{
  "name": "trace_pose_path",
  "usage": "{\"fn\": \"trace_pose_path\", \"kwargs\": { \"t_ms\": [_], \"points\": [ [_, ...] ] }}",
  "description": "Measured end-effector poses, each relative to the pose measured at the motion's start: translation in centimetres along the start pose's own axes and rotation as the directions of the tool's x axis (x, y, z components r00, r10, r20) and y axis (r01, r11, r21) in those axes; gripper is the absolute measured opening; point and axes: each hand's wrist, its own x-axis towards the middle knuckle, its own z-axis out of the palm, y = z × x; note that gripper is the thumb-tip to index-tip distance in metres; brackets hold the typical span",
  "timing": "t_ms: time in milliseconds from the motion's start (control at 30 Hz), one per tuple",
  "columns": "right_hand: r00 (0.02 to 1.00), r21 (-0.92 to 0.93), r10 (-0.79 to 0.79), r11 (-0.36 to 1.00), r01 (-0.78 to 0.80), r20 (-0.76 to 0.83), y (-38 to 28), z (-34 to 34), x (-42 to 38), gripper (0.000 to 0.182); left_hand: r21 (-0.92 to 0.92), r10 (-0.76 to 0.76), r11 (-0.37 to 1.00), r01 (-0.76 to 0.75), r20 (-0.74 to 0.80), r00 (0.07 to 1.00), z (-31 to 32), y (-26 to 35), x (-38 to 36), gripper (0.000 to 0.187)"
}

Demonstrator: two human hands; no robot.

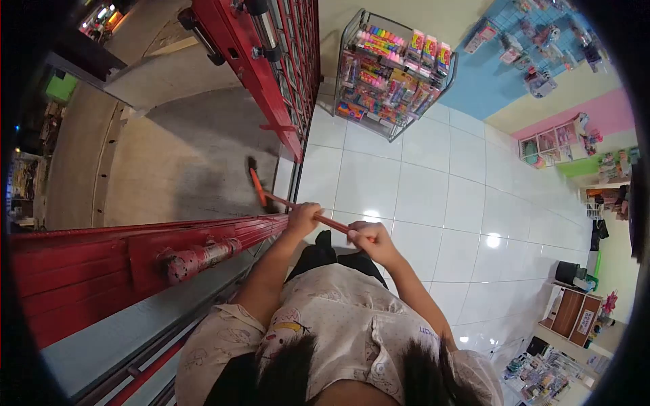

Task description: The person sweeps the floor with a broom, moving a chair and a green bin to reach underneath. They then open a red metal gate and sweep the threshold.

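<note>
Both hands grip the red handle of a broom [258,188], which slants out through the gap in a red folding gate. My left hand [305,219] is closed round the handle's middle, close to the gate's edge. Nearer my body, my right hand [374,239] wraps the handle's upper end. The orange broom head with dark bristles rests on the grey concrete outside, just past the door track. A black shoe [324,242] shows below the handle.
Red gate panels [156,260] stand on both sides of the opening. A wire rack [396,74] of colourful packaged goods stands on the white tiled floor [433,196]. Goods hang on the far wall; a wooden cabinet [570,314] is at right.
</note>
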Motion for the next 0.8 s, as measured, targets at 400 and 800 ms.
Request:
{"fn": "trace_pose_path", "kwargs": {
  "t_ms": [400,800],
  "points": [
    [0.632,0.214,-0.054,0.915,0.341,-0.773,-12.9,-7.0,-2.3,0.045,-0.330,0.003,0.944,0.004,0.018,1.000,-1.5,14.5,7.7,0.025],
    [0.900,-0.451,-0.301,0.882,0.138,-0.315,-10.5,-4.1,-2.3,0.047,-0.551,0.264,0.835,0.006,0.409,0.874,5.3,17.2,13.5,0.039]
  ]
}}
